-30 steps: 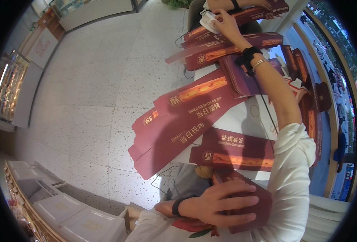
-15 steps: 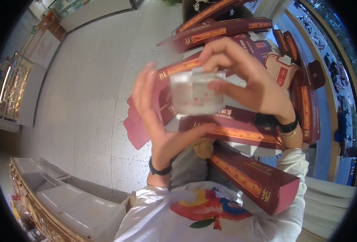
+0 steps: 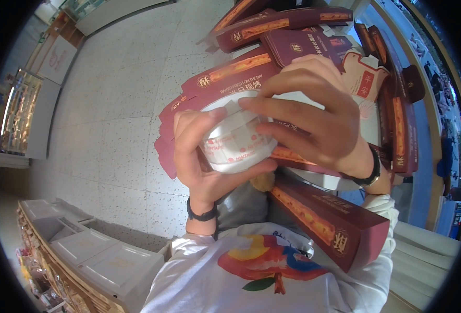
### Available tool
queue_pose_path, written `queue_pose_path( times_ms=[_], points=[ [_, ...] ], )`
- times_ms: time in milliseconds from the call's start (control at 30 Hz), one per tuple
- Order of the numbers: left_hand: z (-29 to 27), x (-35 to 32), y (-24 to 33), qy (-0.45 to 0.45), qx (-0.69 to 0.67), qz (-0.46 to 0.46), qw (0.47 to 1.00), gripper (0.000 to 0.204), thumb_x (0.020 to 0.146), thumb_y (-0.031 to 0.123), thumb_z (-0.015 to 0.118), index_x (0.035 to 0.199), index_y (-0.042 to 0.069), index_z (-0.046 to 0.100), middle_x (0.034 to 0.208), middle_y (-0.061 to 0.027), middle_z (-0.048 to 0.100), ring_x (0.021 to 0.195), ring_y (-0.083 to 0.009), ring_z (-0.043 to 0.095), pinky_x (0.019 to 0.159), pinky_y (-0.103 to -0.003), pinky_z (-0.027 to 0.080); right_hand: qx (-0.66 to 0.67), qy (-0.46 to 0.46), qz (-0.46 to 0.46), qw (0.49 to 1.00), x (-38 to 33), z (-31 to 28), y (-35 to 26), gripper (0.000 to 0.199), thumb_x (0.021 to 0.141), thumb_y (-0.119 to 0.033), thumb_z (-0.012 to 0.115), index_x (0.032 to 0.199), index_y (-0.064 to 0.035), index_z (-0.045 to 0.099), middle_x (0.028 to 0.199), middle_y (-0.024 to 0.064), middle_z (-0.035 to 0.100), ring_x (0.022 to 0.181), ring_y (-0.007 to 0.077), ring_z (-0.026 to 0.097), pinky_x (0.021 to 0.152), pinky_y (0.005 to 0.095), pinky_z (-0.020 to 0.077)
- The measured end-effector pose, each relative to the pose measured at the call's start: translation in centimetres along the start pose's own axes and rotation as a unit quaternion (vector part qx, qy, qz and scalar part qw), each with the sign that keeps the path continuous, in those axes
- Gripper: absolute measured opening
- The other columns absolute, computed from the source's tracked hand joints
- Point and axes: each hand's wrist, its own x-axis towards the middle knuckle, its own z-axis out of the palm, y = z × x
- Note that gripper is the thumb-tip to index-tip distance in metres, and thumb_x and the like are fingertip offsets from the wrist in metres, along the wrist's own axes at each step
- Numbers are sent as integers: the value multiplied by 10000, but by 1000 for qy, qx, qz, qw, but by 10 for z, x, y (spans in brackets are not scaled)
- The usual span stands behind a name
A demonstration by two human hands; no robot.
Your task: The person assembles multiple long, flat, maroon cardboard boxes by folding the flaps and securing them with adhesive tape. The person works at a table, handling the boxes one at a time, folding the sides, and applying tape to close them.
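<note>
A wide white roll of tape (image 3: pixel 238 140) with small red print is held up in front of my chest. My left hand (image 3: pixel 199 156) wraps round its left side, the thumb along the bottom and the fingers on the upper rim. From the right, my right hand (image 3: pixel 314 112) has its fingertips on the roll's top edge, pinching by the tape's end; the tiny gap between its fingers is partly hidden. Below my right hand, a closed dark red long box (image 3: pixel 329 224) lies across my lap. Flattened dark red cartons (image 3: pixel 204 88) spread behind the roll.
More long red boxes (image 3: pixel 287 23) are stacked at the far side, others (image 3: pixel 397 120) along the right by a window. A beige die-cut card (image 3: pixel 363 78) lies among them. White cabinets (image 3: pixel 100 261) stand at lower left, and a lit display case (image 3: pixel 19 112) at far left.
My left hand has closed round the tape roll, where it was open beside it. The roll has come slightly lower and left and tilted; my right fingers have shifted onto its top edge.
</note>
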Motion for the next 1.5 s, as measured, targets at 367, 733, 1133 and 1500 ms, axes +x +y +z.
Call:
queue_pose_path(
  times_ms=[367, 733, 1133, 1500],
  points=[
    [-4, 1, 3, -49, 49, -21, 997, 961, 434, 391, 953, 1220, 47, 522, 1032, -83, 567, 943, -196, 557, 821, -323, 459, -66, 40, -7, 997, -4, 3, -6, 361, 613, -171, 808, 964, -110, 750, 890, -7, 667, 791, 178, 599, 861, 386, 429],
    [-6, 1, 11, -52, 62, -48, 996, 933, 406, 352, 962, 1184, 40, 552, 990, -59, 546, 902, -182, 553, 790, -306, 451, -4, 46, 20, 999, -3, 5, -8, 299, 655, -173, 797, 941, -102, 749, 894, 1, 670, 802, 169, 616, 886, 385, 420],
    [-6, 3, 17, -66, 41, -56, 995, 897, 392, 238, 966, 1165, 18, 567, 983, -61, 535, 885, -183, 544, 783, -306, 439, 124, 17, 92, 988, 0, -1, -7, 217, 654, -103, 798, 858, -80, 729, 854, 51, 674, 764, 203, 617, 734, 322, 476],
    [-1, 8, 31, -41, 70, -58, 995, 839, 419, 221, 962, 1141, 14, 588, 1017, -80, 568, 911, -204, 561, 804, -320, 450, 113, 70, 61, 989, -4, 2, -4, 188, 672, -65, 771, 854, -54, 727, 845, 76, 673, 761, 227, 622, 719, 327, 484]
  ],
)
